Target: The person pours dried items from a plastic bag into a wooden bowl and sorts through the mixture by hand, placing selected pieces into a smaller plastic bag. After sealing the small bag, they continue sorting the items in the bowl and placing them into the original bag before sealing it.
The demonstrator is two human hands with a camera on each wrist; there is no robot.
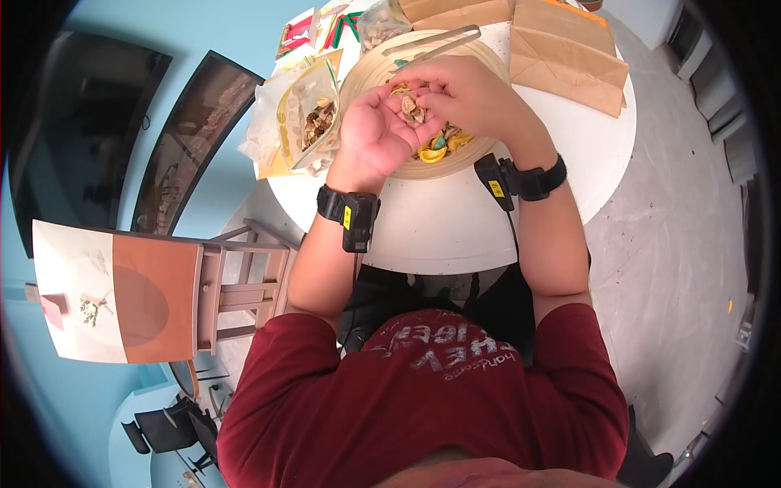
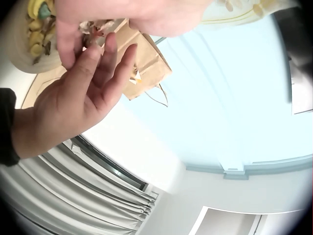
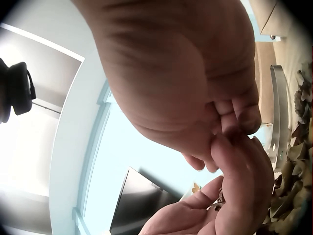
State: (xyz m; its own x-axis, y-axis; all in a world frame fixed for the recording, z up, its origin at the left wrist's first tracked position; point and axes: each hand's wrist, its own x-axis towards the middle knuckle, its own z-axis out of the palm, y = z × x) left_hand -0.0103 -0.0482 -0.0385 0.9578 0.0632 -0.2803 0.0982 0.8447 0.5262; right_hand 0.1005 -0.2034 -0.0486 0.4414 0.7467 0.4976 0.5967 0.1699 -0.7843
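Observation:
The left hand lies palm up above a round woven tray, with dried petal-like pieces on its fingers. Over them arches the right hand, its fingers bent and its thumb against the pieces. In the left wrist view, the right hand has its thumb tip at a reddish dried piece beside the left hand. The right wrist view has the right hand meeting the fingertips of the left hand; its grip is partly hidden. Yellow slices lie on the tray.
Metal tongs lie across the tray's far side. Left of it stands an open clear bag of dried pieces. Brown paper bags are at the back right of the white table. Another clear bag sits behind the tray.

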